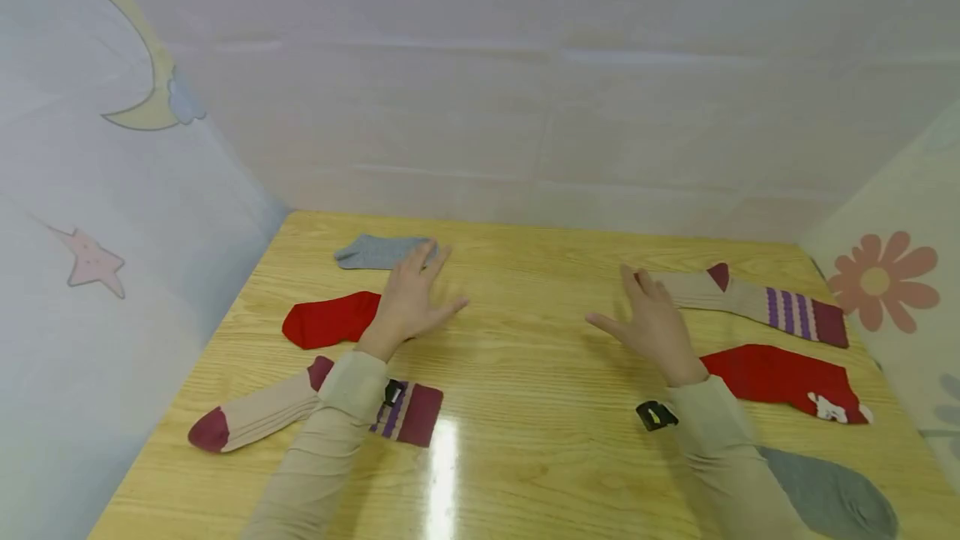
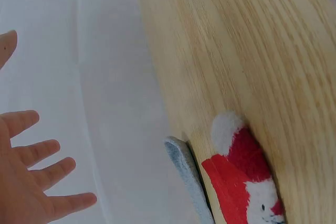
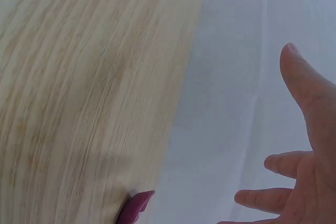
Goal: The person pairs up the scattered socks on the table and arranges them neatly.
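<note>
My left hand (image 1: 408, 300) hovers with spread fingers, partly covering a red sock (image 1: 330, 320) and the end of a grey sock (image 1: 375, 252). Under that forearm lies a long beige sock (image 1: 262, 417) with burgundy ends and purple stripes. In the left wrist view, the red sock (image 2: 226, 179) shows a white animal face. My right hand (image 1: 654, 325), also spread and holding nothing, is nearest to a second beige striped sock (image 1: 742, 297). Beside its wrist lies another red sock (image 1: 780, 377); a second grey sock (image 1: 832, 490) is partly hidden by the sleeve.
The socks lie flat in two groups, left and right, on a wood-grain table (image 1: 517, 340). Pale cloth walls (image 1: 525, 123) enclose its back and sides. Black wrist devices (image 1: 656, 416) are worn at both sleeves. Light glares near the front edge.
</note>
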A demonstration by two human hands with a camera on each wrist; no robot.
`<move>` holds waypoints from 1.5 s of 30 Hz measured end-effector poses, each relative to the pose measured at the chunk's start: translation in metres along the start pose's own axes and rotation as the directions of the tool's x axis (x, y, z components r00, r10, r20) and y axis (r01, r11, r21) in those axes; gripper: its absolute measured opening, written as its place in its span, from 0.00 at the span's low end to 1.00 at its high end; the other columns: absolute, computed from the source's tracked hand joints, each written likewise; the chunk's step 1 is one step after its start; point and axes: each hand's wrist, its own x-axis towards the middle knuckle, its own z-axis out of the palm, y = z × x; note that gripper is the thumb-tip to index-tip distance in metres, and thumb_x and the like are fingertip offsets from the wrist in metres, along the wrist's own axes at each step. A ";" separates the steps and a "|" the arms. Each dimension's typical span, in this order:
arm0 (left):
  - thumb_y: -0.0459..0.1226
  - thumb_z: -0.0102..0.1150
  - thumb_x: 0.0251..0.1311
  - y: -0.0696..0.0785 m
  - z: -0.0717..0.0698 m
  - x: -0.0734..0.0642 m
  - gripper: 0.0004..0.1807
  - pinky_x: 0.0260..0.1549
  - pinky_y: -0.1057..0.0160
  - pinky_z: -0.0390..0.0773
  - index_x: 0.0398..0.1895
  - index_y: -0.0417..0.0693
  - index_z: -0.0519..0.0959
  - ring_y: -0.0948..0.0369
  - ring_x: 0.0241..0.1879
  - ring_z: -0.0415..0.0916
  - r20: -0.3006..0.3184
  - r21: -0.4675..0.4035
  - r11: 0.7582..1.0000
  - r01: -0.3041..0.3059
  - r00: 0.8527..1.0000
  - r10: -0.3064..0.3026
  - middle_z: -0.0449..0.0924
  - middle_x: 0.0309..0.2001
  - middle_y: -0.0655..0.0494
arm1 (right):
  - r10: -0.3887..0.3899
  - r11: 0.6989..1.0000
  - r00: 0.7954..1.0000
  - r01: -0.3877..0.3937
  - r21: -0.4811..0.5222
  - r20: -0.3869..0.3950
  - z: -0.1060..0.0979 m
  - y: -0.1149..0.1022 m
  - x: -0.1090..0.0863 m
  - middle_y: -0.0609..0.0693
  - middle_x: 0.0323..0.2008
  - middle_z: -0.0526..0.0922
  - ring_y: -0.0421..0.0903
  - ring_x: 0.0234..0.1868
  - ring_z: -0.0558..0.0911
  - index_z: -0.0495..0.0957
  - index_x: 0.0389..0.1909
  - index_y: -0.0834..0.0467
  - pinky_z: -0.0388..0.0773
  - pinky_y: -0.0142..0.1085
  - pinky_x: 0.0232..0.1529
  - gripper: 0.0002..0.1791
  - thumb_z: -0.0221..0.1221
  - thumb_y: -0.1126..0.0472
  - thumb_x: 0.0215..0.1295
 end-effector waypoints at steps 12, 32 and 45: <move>0.38 0.55 0.60 -0.013 -0.005 0.001 0.16 0.33 0.54 0.77 0.49 0.40 0.77 0.51 0.42 0.76 -0.237 -0.175 0.984 -0.046 0.971 0.003 0.74 0.50 0.45 | -0.034 0.995 0.999 0.036 0.091 -0.019 0.003 -0.023 0.016 0.66 0.45 0.77 0.60 0.39 0.79 0.67 0.57 0.70 0.75 0.50 0.36 0.35 0.57 0.45 0.60; 0.32 0.54 0.60 -0.037 -0.015 0.006 0.08 0.24 0.59 0.74 0.32 0.36 0.81 0.57 0.22 0.73 -0.284 -0.284 0.959 0.020 0.953 -0.104 0.79 0.25 0.48 | -0.111 0.971 0.985 0.136 0.196 -0.131 0.030 -0.068 0.050 0.52 0.21 0.79 0.46 0.21 0.75 0.81 0.30 0.64 0.72 0.41 0.26 0.10 0.62 0.59 0.57; 0.34 0.51 0.61 -0.051 -0.025 0.008 0.11 0.28 0.56 0.74 0.36 0.34 0.80 0.54 0.26 0.72 -0.236 -0.286 0.953 0.102 0.956 -0.173 0.78 0.28 0.45 | -0.107 0.946 0.987 0.139 0.294 -0.120 0.045 -0.092 0.072 0.53 0.22 0.80 0.47 0.23 0.75 0.81 0.26 0.63 0.72 0.40 0.28 0.07 0.60 0.63 0.57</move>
